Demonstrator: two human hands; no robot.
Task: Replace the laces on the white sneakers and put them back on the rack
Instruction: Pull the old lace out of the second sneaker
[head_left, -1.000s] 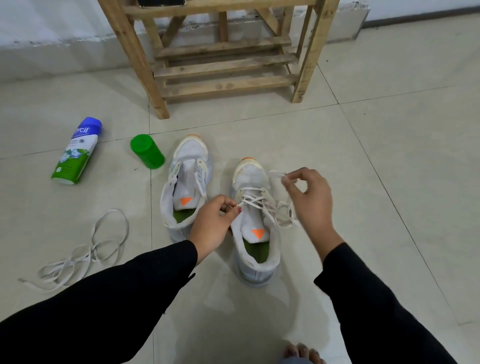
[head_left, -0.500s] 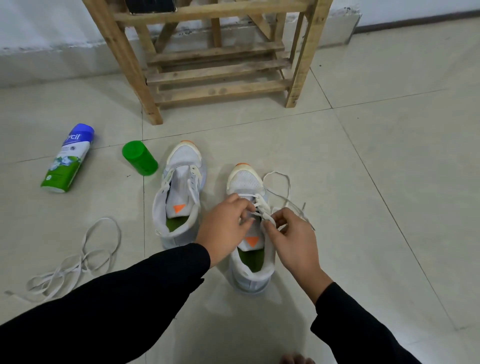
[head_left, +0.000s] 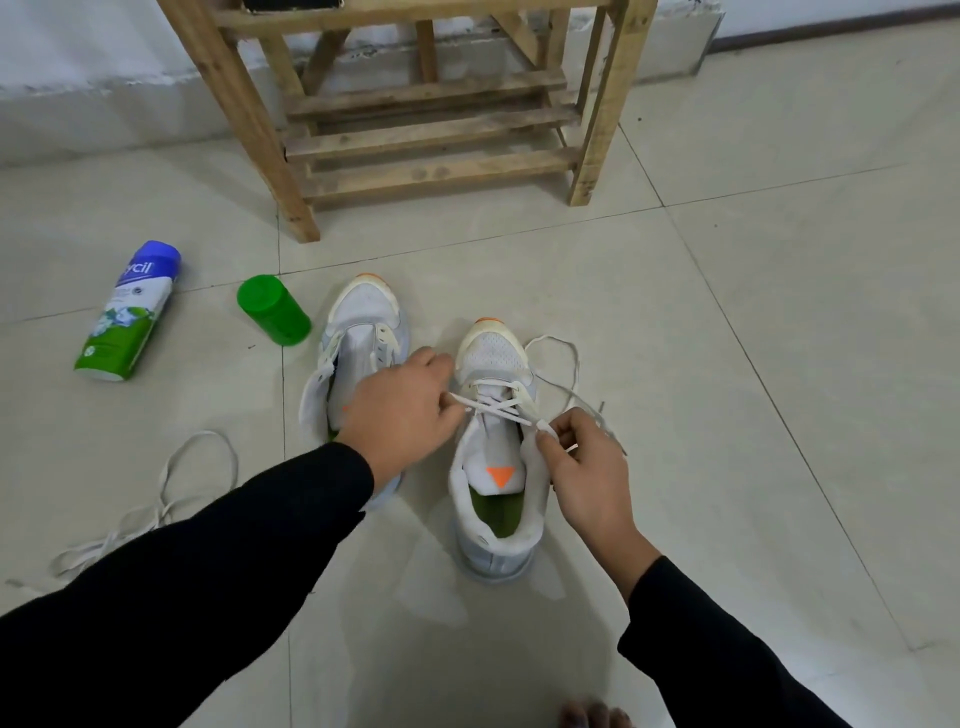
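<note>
Near the floor's middle, before the wooden rack (head_left: 431, 130), the right sneaker (head_left: 496, 452) stands half laced. Left hand (head_left: 400, 410) is pinched shut on one end of the lace (head_left: 493, 408); right hand (head_left: 587, 467) is pinched on the other, near the tip. Limp and light, it probably threads best gripped by its stiff tip. The unlaced sneaker (head_left: 358, 338) waits beside.

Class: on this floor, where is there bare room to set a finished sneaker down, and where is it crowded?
Free: the wide tiles right of the right sneaker, and the strip between the sneakers and the rack. Crowded: the left side, with the bottle, green cap, old lace and left sneaker. Both hands work the lace.
</note>
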